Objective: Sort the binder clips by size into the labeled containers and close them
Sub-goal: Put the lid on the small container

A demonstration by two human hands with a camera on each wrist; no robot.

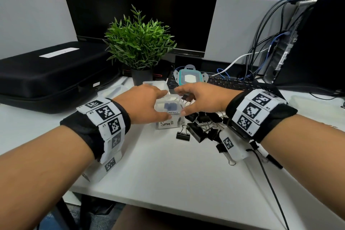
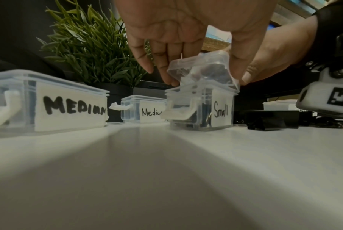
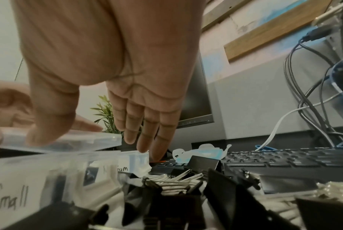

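Observation:
The clear box labelled Small (image 1: 167,124) stands mid-desk with dark clips inside. Its clear lid (image 1: 168,105) sits tilted on the rim, not seated. My left hand (image 1: 158,104) pinches the lid from the left; in the left wrist view its fingers (image 2: 162,65) are on the far edge and the thumb on the near right edge of the lid (image 2: 202,66). My right hand (image 1: 186,101) comes from the right. Its thumb (image 3: 46,124) rests on the lid (image 3: 78,140) while its fingers (image 3: 147,132) hang straight beyond the lid. Several loose black binder clips (image 1: 201,127) lie right of the box.
Two boxes labelled Medium (image 2: 48,101) (image 2: 141,111) stand left of and behind the Small box. A potted plant (image 1: 139,43), a teal-rimmed lid (image 1: 189,77) on a keyboard (image 1: 233,82), a black case (image 1: 46,73) and a computer tower (image 1: 308,33) with cables ring the back. A cable (image 1: 270,183) crosses the front right.

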